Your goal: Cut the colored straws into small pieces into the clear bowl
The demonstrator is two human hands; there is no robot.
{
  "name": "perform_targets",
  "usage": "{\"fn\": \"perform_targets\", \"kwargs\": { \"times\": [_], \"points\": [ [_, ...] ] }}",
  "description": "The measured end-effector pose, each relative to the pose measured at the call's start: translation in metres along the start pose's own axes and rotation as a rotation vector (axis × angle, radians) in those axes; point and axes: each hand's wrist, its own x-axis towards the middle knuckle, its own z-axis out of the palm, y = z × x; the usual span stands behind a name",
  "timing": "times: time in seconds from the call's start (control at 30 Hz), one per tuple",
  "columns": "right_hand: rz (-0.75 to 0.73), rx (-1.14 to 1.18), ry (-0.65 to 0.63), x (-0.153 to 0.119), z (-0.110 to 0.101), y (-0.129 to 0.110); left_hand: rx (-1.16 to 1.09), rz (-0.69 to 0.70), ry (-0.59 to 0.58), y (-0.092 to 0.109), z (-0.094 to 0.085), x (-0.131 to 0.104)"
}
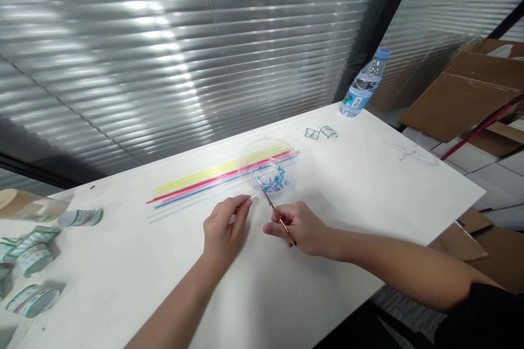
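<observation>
My right hand (301, 226) is closed around a pair of scissors (269, 199) with copper-coloured handles. Their blades point up and left over the near rim of a clear plastic bowl (295, 177). Small blue and pink cut pieces (273, 179) lie in the bowl. Pinched between thumb and forefinger, my left hand (227, 223) has a thin pale straw (255, 194) whose far end reaches the blades. Whether the blades are closed on it I cannot tell. Beyond the left hand lie long thin straws (196, 182) in yellow, red, pink, blue and clear, some passing behind the bowl.
A water bottle (363, 84) stands at the far right corner. Two small printed wrappers (311, 133) lie near the back edge, and clear plastic strips (411, 154) on the right. Several printed rolls (35, 258) and a jar (35, 205) crowd the left. Cardboard boxes (466, 87) stand beyond the table.
</observation>
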Motion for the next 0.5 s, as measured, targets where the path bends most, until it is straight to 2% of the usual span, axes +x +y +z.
{"fn": "perform_targets", "kwargs": {
  "times": [0.5],
  "points": [
    [-0.013,-0.080,-0.002,-0.0004,-0.0004,-0.0022,-0.041,0.013,-0.042,0.0015,-0.0012,0.0014]
  ]
}}
